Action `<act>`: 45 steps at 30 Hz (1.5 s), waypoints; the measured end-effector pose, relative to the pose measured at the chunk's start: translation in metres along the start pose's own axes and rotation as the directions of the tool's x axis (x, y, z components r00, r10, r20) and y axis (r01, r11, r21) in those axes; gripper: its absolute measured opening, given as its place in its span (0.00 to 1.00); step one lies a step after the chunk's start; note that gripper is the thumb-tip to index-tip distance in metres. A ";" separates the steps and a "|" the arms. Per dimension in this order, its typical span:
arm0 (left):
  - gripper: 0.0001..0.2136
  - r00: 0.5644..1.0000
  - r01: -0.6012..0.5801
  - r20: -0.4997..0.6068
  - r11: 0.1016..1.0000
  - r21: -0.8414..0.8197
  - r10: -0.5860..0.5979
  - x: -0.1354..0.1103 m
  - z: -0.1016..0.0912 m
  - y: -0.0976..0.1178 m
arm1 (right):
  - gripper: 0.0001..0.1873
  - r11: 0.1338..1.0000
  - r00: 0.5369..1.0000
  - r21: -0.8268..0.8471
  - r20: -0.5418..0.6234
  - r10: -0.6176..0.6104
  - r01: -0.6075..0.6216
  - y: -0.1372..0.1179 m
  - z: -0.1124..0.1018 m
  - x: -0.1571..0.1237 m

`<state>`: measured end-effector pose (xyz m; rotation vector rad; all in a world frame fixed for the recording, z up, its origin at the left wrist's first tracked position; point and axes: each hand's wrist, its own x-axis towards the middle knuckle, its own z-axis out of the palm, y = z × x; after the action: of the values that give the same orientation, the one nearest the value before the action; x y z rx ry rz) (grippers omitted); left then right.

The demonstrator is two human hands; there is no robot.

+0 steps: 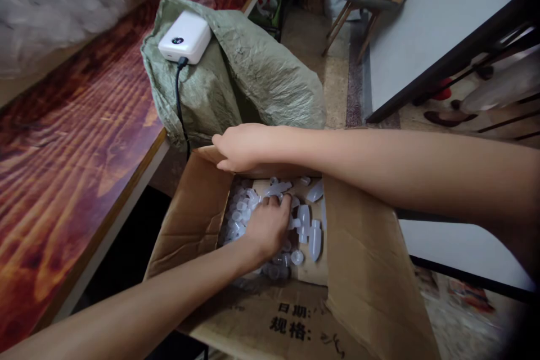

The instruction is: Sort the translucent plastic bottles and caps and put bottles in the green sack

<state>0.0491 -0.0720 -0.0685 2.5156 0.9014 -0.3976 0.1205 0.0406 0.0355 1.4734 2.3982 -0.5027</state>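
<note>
Left hand [270, 228], back upward, is resting inside a cardboard box [367, 253], fingers [274, 201] bending among plastic pieces [303, 220], any hold hidden; right hand [242, 147], apart from it, is lying across the box's far edge, its grip impossible to tell. The box is showing creased brown board with black printing [290, 327]. The pieces, smooth, translucent white, some bottle-shaped, some cup-like, are lying loose inside, crowding the left edge.

L hand [269, 226] in ctn [367, 247] amid plastic pcs [315, 241], R hand [242, 147] at far side; wht pwr bank [188, 35] on grn sack [270, 67].
</note>
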 end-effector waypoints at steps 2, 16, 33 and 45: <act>0.17 0.998 -0.063 -0.014 0.997 0.042 0.063 -0.001 0.000 -0.006 | 0.27 1.000 1.000 -0.003 -0.009 -0.002 0.002 0.000 0.000 0.000; 0.19 0.992 -0.124 0.012 0.990 0.071 0.124 0.011 0.014 -0.011 | 0.25 0.999 0.999 -0.021 0.031 0.029 -0.029 -0.007 0.000 -0.004; 0.16 0.988 -0.156 0.013 0.986 0.053 0.155 0.015 0.015 -0.011 | 0.23 0.998 0.998 -0.035 0.033 0.051 -0.050 -0.010 0.001 -0.005; 0.26 0.993 -0.116 -0.023 0.987 -0.107 0.115 -0.013 -0.013 -0.033 | 0.22 1.000 0.997 -0.029 -0.080 0.002 -0.005 -0.010 0.005 -0.017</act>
<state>0.0194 -0.0492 -0.0621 2.4607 0.7577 -0.2834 0.1196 0.0207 0.0398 1.5129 2.4527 -0.4137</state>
